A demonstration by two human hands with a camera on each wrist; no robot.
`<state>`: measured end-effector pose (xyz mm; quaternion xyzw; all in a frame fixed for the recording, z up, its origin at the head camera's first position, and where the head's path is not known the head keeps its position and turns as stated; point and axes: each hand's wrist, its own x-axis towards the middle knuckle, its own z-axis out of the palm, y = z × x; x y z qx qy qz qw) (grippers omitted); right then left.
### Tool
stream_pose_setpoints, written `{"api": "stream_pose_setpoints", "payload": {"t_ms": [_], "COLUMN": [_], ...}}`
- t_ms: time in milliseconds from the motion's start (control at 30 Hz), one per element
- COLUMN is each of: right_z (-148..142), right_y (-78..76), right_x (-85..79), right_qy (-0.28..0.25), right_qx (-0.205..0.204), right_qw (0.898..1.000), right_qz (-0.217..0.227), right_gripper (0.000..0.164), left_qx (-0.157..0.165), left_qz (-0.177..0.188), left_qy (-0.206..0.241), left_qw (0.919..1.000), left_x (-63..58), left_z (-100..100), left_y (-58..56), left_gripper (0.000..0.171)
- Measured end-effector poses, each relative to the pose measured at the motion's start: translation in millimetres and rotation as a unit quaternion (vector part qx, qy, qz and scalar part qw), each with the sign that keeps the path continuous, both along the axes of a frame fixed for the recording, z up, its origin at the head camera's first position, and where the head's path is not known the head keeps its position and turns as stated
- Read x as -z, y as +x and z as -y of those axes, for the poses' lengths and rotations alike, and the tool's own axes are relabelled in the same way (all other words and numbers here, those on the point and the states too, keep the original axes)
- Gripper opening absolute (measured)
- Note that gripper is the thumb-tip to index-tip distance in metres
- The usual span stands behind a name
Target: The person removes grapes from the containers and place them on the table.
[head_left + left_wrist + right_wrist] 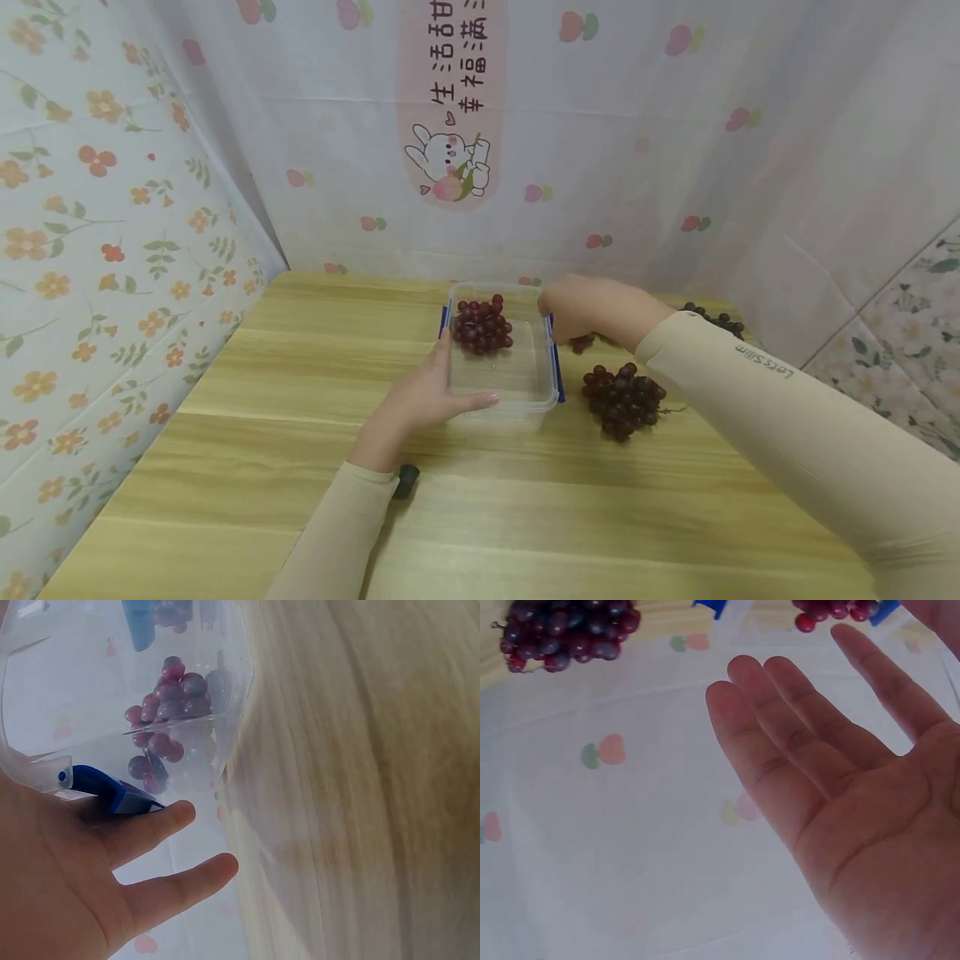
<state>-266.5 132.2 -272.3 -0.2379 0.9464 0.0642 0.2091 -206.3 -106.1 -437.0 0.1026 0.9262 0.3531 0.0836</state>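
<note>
A clear plastic container (525, 406) with blue side latches stands on the table. One bunch of red grapes (482, 325) lies inside it, toward the far left. My left hand (416, 396) is at its near-left corner, thumb stretched along the near rim. In the left wrist view, two straight fingers (176, 889) extend beside a blue latch (124, 796). Above the container's right side is my right hand (588, 308). The right wrist view shows its fingers (772, 761) extended and apart, holding nothing. Some right fingertips are hidden in the head view.
Right of the container lies another bunch of red grapes (622, 400). A small piece of grapes (582, 342) shows below the right hand. Dark grapes (716, 320) lie partly behind the right sleeve. A patterned curtain (337, 150) hangs behind the wooden table (262, 417).
</note>
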Motion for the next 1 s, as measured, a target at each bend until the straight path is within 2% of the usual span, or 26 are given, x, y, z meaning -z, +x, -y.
{"api": "stream_pose_setpoints", "payload": {"t_ms": [133,333,533,767,867,1000], "right_z": [18,48,69,82,87,96], "right_y": [-6.6,-12.6,-20.0,-28.8,-35.0,-42.7], "right_x": [-2.6,-7.0,-4.8,12.8,22.9,36.6], "right_qy": [0.018,0.009,0.009,-0.02,-0.044,-0.057], "right_qx": [-0.011,-0.008,-0.003,0.018,0.043,0.07], "right_qw": [1.0,1.0,1.0,1.0,0.998,0.996], "right_qz": [-0.005,-0.007,-0.01,-0.006,0.009,-0.002], "right_gripper": [0.058,0.063,0.067,0.072,0.074,0.079], "left_qx": [0.004,0.004,0.002,-0.002,0.001,0.008], "left_qz": [0.002,0.005,0.016,0.017,0.01,0.002], "left_qy": [-0.001,-0.006,-0.014,-0.001,-0.002,-0.003], "left_qw": [1.0,1.0,0.9998,0.9999,0.9999,1.0], "left_x": [1.1,2.1,1.2,3.2,4.5,4.2], "left_z": [-1,-1,0,0,1,2], "left_y": [-0.5,-0.5,-0.9,1.2,0.5,-2.2], "left_gripper": [0.145,0.14,0.145,0.142,0.141,0.143]}}
